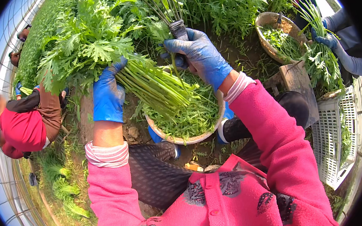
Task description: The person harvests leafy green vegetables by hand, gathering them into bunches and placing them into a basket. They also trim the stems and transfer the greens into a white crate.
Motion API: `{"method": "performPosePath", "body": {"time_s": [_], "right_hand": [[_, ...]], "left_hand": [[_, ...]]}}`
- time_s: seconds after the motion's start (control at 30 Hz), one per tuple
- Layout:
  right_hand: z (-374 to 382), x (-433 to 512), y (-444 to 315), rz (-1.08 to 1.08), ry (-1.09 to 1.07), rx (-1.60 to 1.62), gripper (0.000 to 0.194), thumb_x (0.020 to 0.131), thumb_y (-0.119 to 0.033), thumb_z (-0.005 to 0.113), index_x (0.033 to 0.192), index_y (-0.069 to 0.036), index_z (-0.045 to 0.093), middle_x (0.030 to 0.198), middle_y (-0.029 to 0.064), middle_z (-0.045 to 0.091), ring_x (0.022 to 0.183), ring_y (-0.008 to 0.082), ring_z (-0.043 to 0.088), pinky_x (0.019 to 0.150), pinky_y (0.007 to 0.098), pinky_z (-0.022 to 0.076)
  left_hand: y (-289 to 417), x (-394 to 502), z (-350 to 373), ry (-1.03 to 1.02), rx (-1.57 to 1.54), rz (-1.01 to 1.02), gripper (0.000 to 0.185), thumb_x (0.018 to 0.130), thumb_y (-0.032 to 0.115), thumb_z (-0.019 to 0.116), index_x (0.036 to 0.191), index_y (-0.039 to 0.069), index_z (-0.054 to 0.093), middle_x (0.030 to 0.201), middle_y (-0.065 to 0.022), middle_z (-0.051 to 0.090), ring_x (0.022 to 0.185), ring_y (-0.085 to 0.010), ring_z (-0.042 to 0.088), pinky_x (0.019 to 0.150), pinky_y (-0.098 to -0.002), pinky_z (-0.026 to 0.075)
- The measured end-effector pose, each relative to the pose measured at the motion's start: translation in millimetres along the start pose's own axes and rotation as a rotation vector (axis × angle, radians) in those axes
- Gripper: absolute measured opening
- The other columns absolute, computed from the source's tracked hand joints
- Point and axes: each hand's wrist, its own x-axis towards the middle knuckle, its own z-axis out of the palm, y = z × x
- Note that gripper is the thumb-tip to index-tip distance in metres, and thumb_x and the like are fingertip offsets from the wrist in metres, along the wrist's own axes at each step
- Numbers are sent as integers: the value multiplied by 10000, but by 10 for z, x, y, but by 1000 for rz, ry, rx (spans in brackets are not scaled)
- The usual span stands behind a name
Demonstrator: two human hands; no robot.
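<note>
My left hand (109,90), in a blue glove, grips a thick bunch of leafy greens (152,83) with lobed leaves, likely garland chrysanthemum. Its leaves spread up and left, and the pale cut stems point down and right. In a soiled blue glove, my right hand (200,54) is closed around a dark handle with a black-wrapped collar (178,29). Thin dark prongs fan upward from that collar; the tool's exact kind is unclear. A loose green stem hangs by the right fingers. Below the bunch stands a round tub (188,139) of loose leaf trimmings, between my legs.
Dense greens (223,2) grow ahead. At right, a co-worker's gloved hands (326,37) hold another bunch near a second tub (267,49), a wooden stool (298,86) and a white plastic crate (335,138). People crouch at left, and bundles (66,190) lie on the ground.
</note>
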Motion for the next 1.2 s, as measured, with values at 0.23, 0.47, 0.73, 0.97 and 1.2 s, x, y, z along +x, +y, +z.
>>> {"method": "performPosePath", "body": {"time_s": [0.23, 0.47, 0.73, 0.97, 1.2], "right_hand": [[508, 316, -355, -116, -172, 301, 93, 812, -94, 666, 852, -43, 598, 705, 34, 626, 517, 124, 589, 448, 251, 482], [691, 474, -325, -175, -69, 218, 136, 808, -174, 674, 772, -81, 581, 525, 7, 482, 355, 108, 371, 348, 267, 268], [398, 455, -425, -279, -29, -137, 274, 862, -298, 652, 914, -31, 623, 623, 14, 544, 424, 105, 470, 399, 248, 377], [-541, -467, 139, -54, 250, -236, 383, 979, -369, 441, 1033, -33, 616, 721, 42, 634, 421, 63, 461, 393, 179, 377], [-363, -857, 536, 162, -146, -486, 376, 986, -370, 422, 1013, -31, 581, 851, 32, 636, 598, 64, 560, 506, 199, 474]], "left_hand": [[-122, -83, 104, -254, 46, -22, 516, 785, 42, 687, 1265, 10, 502, 1213, -114, 585, 1095, -262, 571, 984, -387, 445], [-98, -182, 349, -351, -55, 86, 489, 792, 16, 677, 1251, 3, 508, 1191, -109, 596, 1086, -239, 572, 978, -379, 441], [-54, -39, 421, 3, -41, -65, 259, 786, 58, 695, 1029, -9, 636, 1004, -114, 667, 889, -231, 642, 833, -366, 516], [71, 155, 260, 202, -194, -8, 309, 714, 26, 757, 982, -27, 615, 897, -125, 659, 724, -254, 651, 704, -401, 566], [33, 213, 267, 204, -234, -112, 211, 812, 93, 674, 981, -19, 616, 908, -158, 664, 763, -287, 655, 743, -439, 553]]}}
